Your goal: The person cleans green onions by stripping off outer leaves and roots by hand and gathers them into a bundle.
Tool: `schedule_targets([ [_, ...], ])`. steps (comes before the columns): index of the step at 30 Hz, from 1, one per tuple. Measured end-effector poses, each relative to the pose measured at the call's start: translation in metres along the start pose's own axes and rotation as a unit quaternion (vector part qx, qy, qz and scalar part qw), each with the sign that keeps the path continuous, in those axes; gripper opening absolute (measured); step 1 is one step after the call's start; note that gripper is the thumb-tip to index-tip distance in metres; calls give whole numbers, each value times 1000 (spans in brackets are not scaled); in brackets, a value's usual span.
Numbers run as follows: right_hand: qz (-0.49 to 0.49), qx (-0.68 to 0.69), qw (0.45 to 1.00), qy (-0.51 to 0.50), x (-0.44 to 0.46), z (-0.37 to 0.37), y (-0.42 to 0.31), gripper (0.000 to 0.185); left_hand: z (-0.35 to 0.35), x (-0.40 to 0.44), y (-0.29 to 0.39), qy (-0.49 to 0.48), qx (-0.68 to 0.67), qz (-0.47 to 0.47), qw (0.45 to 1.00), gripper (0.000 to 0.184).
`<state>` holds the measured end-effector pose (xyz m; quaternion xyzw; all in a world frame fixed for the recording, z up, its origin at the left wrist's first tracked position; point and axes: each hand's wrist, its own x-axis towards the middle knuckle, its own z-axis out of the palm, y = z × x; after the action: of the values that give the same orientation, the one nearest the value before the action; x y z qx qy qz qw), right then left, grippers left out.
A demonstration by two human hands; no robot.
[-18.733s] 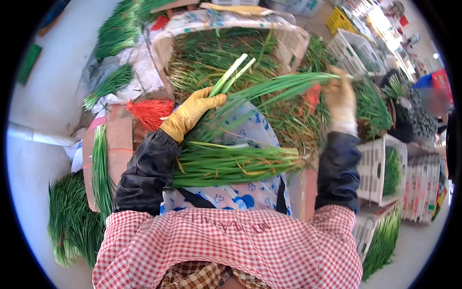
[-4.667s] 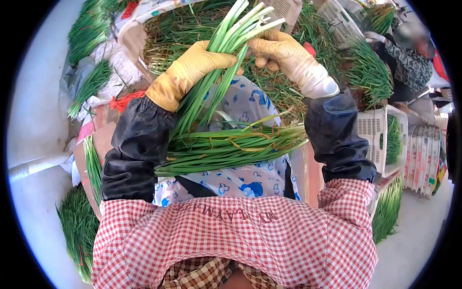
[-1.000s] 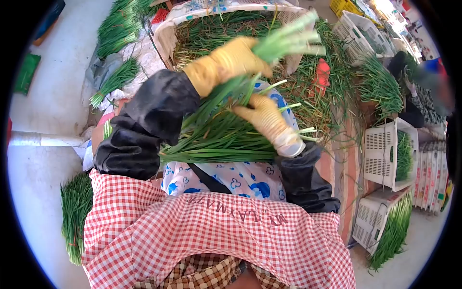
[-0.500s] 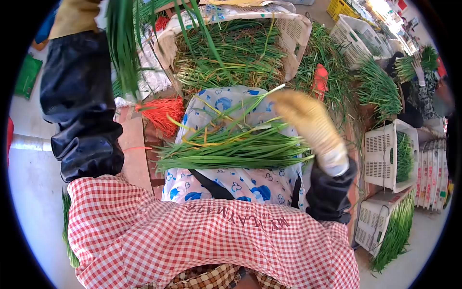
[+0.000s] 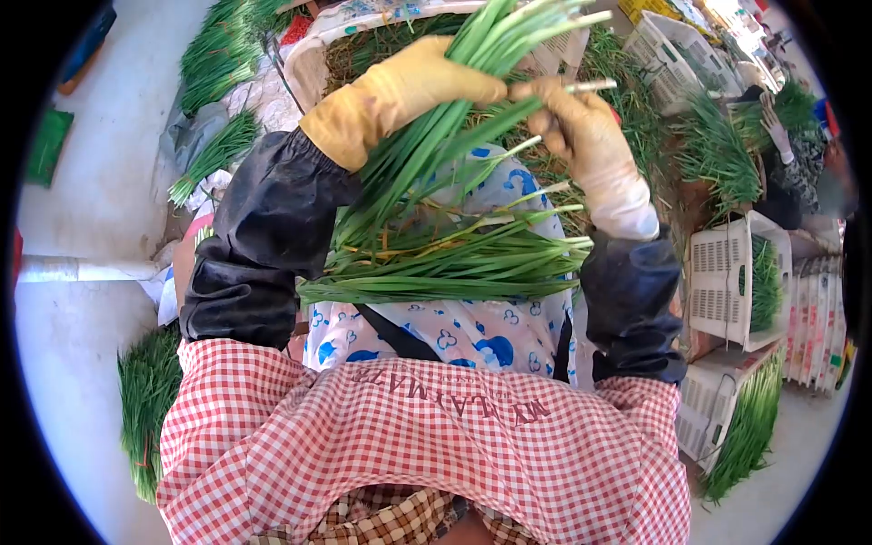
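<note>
Crossing patterned plastic (image 5: 472,329), green stalks (image 5: 463,272), left fingers (image 5: 481,88) gripping a bunch (image 5: 495,41), right fingers (image 5: 556,102) pinching a stalk (image 5: 595,86) (crates (image 5: 718,282) rightward)

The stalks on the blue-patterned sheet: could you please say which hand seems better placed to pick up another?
Probably the right hand: it's nearer the pale ends of the stalks and seems to hold one stalk, while the left hand holds a thick bunch.
</note>
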<state>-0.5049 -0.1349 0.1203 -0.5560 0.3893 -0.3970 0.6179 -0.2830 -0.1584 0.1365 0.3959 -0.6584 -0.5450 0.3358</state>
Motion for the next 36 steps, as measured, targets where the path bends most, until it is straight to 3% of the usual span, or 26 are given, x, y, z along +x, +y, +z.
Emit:
schedule_targets([
  [2,34,-47,998,29,3,7,-6,30,15,-16,-1,-91,-117,-118,982,32],
  [3,36,-47,998,32,5,3,-5,30,19,-14,-14,-109,-120,-69,984,27],
  [5,58,-68,992,-89,12,-10,-2,33,9,-17,-13,-88,-76,-106,988,28],
  [6,59,-69,992,-91,20,-25,11,33,2,-20,-13,-63,-31,-142,987,30],
  [7,-29,-235,969,-76,30,-46,37,34,-2,-25,-17,-37,-108,-108,988,30],
  [8,-118,-390,911,-59,35,-58,60,36,-8,-29,-16,-16,-111,-99,989,32],
  [10,-18,-673,735,-82,38,-61,85,40,-22,-31,-18,-24,-28,-104,994,31],
  [11,-13,-666,736,-117,37,-64,101,36,-28,-28,-18,-24,-25,-105,994,31],
  [12,-7,-660,735,-154,37,-69,115,32,-32,-25,-19,-19,66,-131,989,30],
  [14,-41,-724,680,-106,32,-57,96,23,-31,-24,-24,26,177,-140,974,27],
  [16,-109,-737,666,-37,29,-44,65,16,-32,-21,-38,2,44,-60,997,31],
  [17,-325,-697,639,11,30,-48,58,13,-25,-19,-38,-8,19,-65,998,32],
  [18,-370,-679,634,18,26,-35,35,13,-15,-16,-36,-19,-7,-68,997,33],
  [19,-361,-690,627,35,19,-19,13,14,-7,-13,-35,-46,-34,-119,991,34],
  [21,-348,-702,619,52,11,-16,2,16,13,-5,-45,-57,0,-112,992,34],
  [23,-335,-648,678,86,7,-32,12,24,15,-3,-49,-58,19,-109,992,34],
  [24,-282,-614,728,117,0,-44,20,32,9,-3,-49,-77,29,-104,991,35],
  [25,-165,-645,735,128,-11,-62,26,40,2,-6,-49,-90,38,-99,990,36],
  [26,9,-706,698,117,-18,-77,34,45,-6,-10,-46,-82,37,-100,991,36],
  [27,86,-701,703,83,-26,-95,53,48,-16,-14,-41,-47,55,-121,990,35],
  [29,159,-586,794,9,-43,-119,106,49,-35,-20,-23,-7,78,-155,985,33],
  [30,245,-393,885,-42,-51,-111,109,43,-44,-23,-19,-12,79,-153,985,33],
  [32,194,-299,933,-53,-57,-97,105,36,-55,-24,-9,63,118,-60,989,30],
  [34,145,-274,950,-46,-59,-90,71,29,-56,-38,19,97,163,-93,977,29],
  [36,66,-117,991,12,-68,-82,31,30,-61,-44,38,129,207,-124,962,28],
])
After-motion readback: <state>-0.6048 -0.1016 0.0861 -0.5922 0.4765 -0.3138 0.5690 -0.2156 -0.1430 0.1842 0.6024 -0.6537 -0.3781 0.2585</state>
